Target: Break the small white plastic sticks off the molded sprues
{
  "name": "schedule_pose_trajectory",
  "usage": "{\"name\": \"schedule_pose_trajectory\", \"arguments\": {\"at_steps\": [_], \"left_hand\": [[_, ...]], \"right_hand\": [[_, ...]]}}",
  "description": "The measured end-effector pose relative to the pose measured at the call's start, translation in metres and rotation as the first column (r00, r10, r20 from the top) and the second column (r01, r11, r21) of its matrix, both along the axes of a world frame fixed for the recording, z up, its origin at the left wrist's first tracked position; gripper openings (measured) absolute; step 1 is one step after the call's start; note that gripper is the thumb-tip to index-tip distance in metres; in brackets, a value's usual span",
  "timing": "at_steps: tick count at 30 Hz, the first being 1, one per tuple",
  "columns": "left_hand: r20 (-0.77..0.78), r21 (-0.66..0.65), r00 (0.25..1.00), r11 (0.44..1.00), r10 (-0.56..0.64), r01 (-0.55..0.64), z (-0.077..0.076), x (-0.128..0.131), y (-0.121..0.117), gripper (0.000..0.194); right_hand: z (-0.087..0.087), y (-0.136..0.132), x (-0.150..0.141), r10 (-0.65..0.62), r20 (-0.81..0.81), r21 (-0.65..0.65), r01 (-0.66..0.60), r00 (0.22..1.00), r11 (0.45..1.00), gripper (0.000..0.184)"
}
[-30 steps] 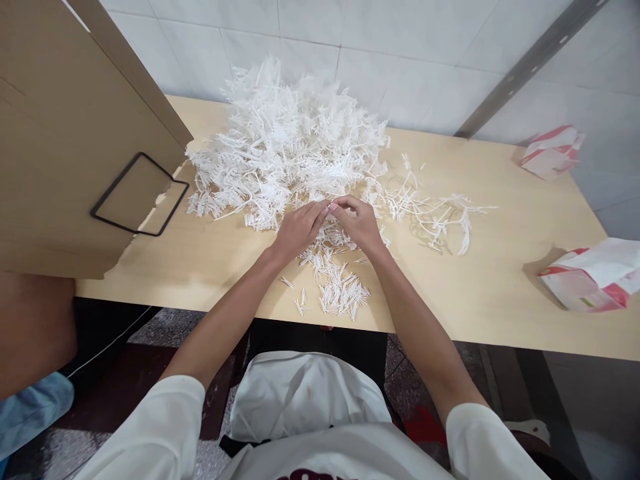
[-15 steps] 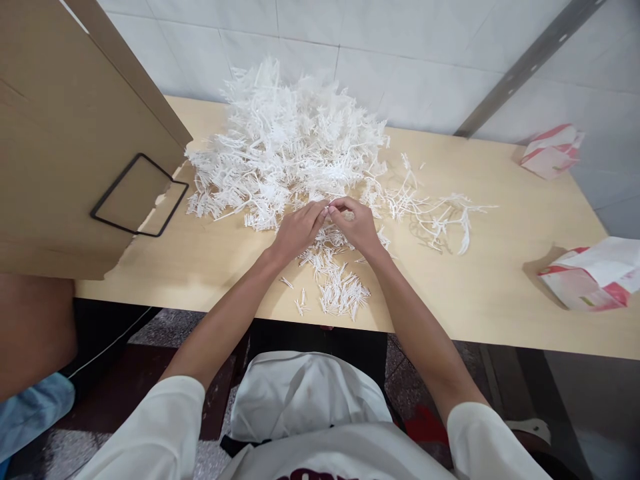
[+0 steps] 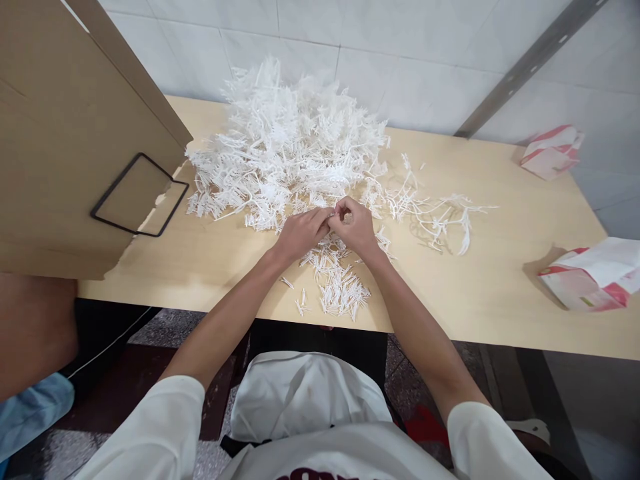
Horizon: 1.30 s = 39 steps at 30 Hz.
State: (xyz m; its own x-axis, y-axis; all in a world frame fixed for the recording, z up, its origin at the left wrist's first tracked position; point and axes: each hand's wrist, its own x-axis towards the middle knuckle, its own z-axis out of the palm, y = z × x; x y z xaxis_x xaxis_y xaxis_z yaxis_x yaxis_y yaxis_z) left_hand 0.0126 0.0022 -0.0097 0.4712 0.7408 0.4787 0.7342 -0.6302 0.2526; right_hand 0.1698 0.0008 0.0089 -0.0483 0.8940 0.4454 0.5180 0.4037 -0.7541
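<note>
your hands [image 3: 304, 233]: 2
white heap [image 3: 290, 150]: just 1
loose bits [image 3: 343, 293]: tons, can't count
red-and-white packets [image 3: 590, 277]: 2
black wire frame [image 3: 174, 210]: 1

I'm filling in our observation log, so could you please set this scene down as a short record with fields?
View: head camera, looking down at a table
Left hand: fingertips meeting the right hand's
Right hand: thumb and forefinger curled together
Between fingertips: too small to tell
Big pile: white, branching strands, beyond the hands
Small pile: short white bits, near the front edge
Loose strands: right of the big pile
Left side: cardboard, black wire frame
Right side: two red-and-white packets
</note>
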Motion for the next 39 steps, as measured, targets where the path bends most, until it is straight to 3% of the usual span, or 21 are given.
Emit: {"name": "schedule_pose_trajectory", "arguments": {"at_steps": [6,13,29,32,35,39], "left_hand": [[0.016,0.118,1.0,0.993,-0.021,0.019,-0.002,0.0,0.002,0.019],[0.026,0.31,0.997,0.948,-0.079,0.067,-0.005,0.002,0.002,0.02],[0.121,0.418,0.983,0.905,-0.138,0.075,-0.004,0.004,0.0,0.015],[0.178,0.377,0.981,0.926,-0.078,0.005,-0.005,0.002,0.002,0.019],[0.231,0.299,0.973,0.95,0.023,-0.093,-0.007,-0.001,0.006,0.023],[0.25,0.2,0.967,0.974,0.05,-0.103,-0.007,-0.002,0.008,0.025]], "right_hand": [[0.004,-0.005,-0.002,-0.021,0.074,-0.01,0.021,0.997,1.0,0.01],[0.009,-0.007,-0.002,-0.017,0.037,-0.017,0.018,0.999,1.0,0.017],[0.007,-0.007,-0.003,0.015,0.008,0.07,-0.015,1.0,0.997,0.018],[0.005,-0.007,-0.002,0.008,-0.04,0.08,-0.005,0.999,0.997,0.017],[0.004,-0.007,-0.002,0.034,-0.13,0.011,-0.032,0.991,0.999,0.015],[0.005,-0.007,-0.004,0.077,-0.298,-0.047,-0.095,0.952,0.994,0.012]]}}
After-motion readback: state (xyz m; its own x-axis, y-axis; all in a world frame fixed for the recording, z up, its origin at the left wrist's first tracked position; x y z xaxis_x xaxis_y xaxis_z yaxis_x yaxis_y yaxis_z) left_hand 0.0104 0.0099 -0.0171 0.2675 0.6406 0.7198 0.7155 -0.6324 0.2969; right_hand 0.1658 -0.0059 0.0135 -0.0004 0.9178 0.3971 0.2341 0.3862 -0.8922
